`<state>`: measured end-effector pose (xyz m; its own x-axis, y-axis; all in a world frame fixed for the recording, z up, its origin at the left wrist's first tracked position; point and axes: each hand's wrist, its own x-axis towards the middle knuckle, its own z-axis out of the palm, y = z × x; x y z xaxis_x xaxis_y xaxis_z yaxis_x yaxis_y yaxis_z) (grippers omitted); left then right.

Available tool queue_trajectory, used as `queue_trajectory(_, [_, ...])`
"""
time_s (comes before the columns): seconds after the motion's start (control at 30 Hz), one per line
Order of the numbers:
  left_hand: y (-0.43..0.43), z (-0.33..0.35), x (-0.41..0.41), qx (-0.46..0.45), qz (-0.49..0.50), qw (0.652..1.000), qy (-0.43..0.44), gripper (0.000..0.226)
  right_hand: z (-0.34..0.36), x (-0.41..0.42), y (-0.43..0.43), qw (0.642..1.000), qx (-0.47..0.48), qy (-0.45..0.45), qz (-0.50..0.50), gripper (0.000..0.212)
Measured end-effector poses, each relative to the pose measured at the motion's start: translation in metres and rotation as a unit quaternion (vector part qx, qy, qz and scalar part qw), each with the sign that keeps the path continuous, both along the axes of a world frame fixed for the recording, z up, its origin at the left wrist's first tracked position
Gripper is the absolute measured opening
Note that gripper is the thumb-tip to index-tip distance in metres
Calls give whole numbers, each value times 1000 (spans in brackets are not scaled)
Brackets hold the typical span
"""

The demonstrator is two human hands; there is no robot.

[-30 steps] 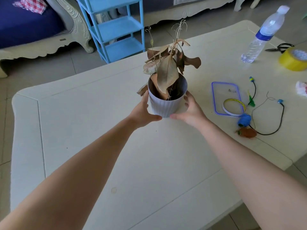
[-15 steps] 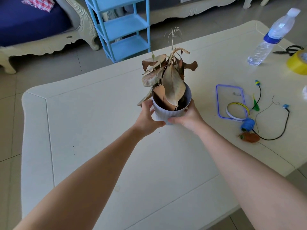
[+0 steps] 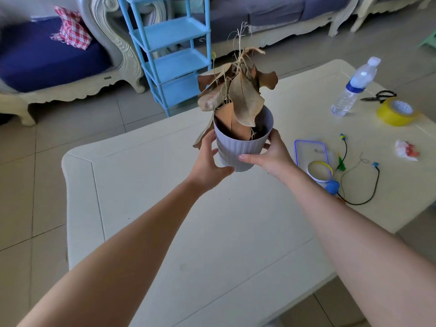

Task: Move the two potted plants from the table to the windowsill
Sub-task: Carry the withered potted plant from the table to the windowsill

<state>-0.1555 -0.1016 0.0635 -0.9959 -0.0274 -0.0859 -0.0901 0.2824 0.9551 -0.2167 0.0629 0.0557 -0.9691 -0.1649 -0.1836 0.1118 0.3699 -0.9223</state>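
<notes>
A potted plant [image 3: 238, 149] with dry brown leaves in a pale ribbed pot is held in the air above the cream table [image 3: 165, 220]. My left hand [image 3: 207, 164] grips the pot's left side and bottom. My right hand [image 3: 271, 154] grips its right side, thumb across the front. The pot stands roughly upright. No second potted plant and no windowsill are in view.
On the table's right part lie a water bottle [image 3: 354, 88], yellow tape [image 3: 397, 112], scissors [image 3: 379, 96], a clear lid [image 3: 311, 154], a tape ring [image 3: 320, 171] and cables [image 3: 363, 185]. A blue shelf rack [image 3: 172, 53] and sofas stand beyond on the tiled floor.
Both hands have lifted the pot off the table and raised it higher. The view has shifted, showing more of the floor and furniture beyond.
</notes>
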Motion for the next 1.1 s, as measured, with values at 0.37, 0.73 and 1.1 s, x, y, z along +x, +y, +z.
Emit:
queue_trajectory(0.37, [-31,133,36,-22,40,995,92,90,155,38,-29,998,-16,54,16,90])
queue_trajectory(0.73, [-68,238,90,-40,100,986,130,82,262,86,-71,994,-48,84,48,90])
queue_trajectory(1.1, [-88,307,188,-73,195,963,172,78,335,158,-98,983,-78,88,144,82])
